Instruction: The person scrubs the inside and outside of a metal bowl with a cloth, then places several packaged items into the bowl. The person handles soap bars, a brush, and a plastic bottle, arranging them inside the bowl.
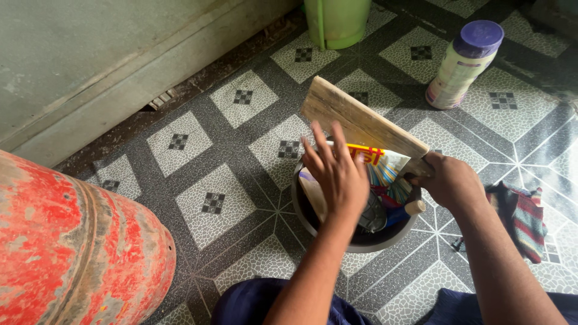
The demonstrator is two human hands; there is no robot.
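While the fingers of the left hand (pixel 337 174) were spread apart and flat, they hovered over the dark round bucket (pixel 361 241), which stood on the patterned grey floor tiles (pixel 211 180) in front of the person. The right hand (pixel 448 180) was closed around the lower end of a rough pale wooden board (pixel 361 120), which leaned tilted across the bucket's rim. Inside the bucket stood a glossy paper package (pixel 379 165) with a yellow band and striped colours, beside some small items that are hard to tell. Further away stood a cream bottle with a purple cap (pixel 466 63), a green plastic container (pixel 337 21), a striped cloth (pixel 521 219) and a worn red metal cylinder (pixel 72 253).
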